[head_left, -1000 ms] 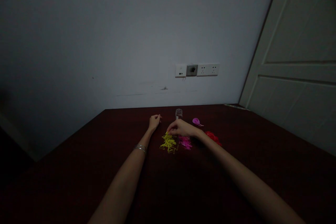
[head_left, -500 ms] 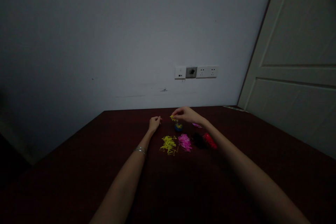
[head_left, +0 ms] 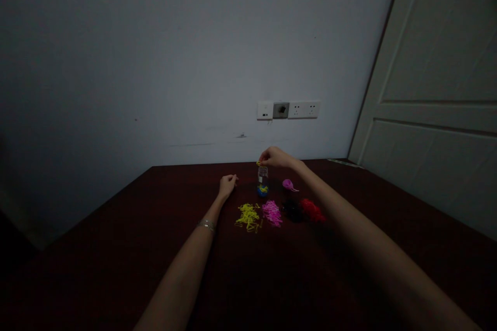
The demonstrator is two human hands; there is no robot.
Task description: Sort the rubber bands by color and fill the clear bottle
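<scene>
My right hand (head_left: 272, 156) pinches a few yellow rubber bands (head_left: 259, 164) just above the mouth of a clear jar (head_left: 263, 172). The jar stands upright on the table, with blue and yellow bits at its bottom. To its left, my left hand (head_left: 227, 185) rests on the tabletop, fingers loosely curled and nothing visible in them. In front of the jar lies a loose pile of yellow rubber bands (head_left: 248, 216). A pink pile (head_left: 272, 213) of similar bands sits beside it, followed by a black pile (head_left: 292, 210) and a red pile (head_left: 312, 211).
A round pink object with a thin tail (head_left: 288, 184) lies right of the jar, under my right forearm's reach. The dark red table (head_left: 128, 217) meets a grey wall with sockets (head_left: 304, 109). A white door (head_left: 438, 114) stands at the right.
My right hand has risen and moved slightly right with the yellow rubber bands, uncovering the jar. The round pink object shows more fully. My left hand stays in place.
</scene>
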